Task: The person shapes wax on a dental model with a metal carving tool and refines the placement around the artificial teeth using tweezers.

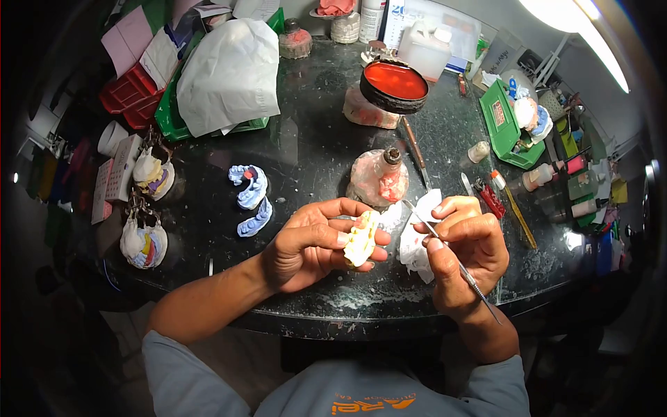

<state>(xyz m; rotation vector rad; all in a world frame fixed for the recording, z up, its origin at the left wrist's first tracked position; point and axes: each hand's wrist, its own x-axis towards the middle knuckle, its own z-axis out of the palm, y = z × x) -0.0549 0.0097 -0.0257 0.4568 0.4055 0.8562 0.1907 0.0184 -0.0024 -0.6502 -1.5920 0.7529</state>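
Note:
My left hand [295, 247] holds a pale yellow dental cast [360, 240] between thumb and fingers, raised above the front of the dark bench. In my right hand [472, 243], pinched like a pen, is a thin metal dental carver [474, 283]. Its upper tip points up and left, apart from the cast. Just beyond my hands stands a wax-stained spirit burner [375, 182] with a metal neck; I cannot make out a flame. A crumpled white tissue [415, 250] lies between my hands, partly behind the right one.
Two blue dental casts [256, 189] lie left of my hands. Mounted models [144, 243] stand at the far left. Behind the burner, a round tin of red wax [394, 80] rests tilted beside a wooden-handled knife [413, 142]. A yellow brush [520, 219] and green box [501, 121] are right.

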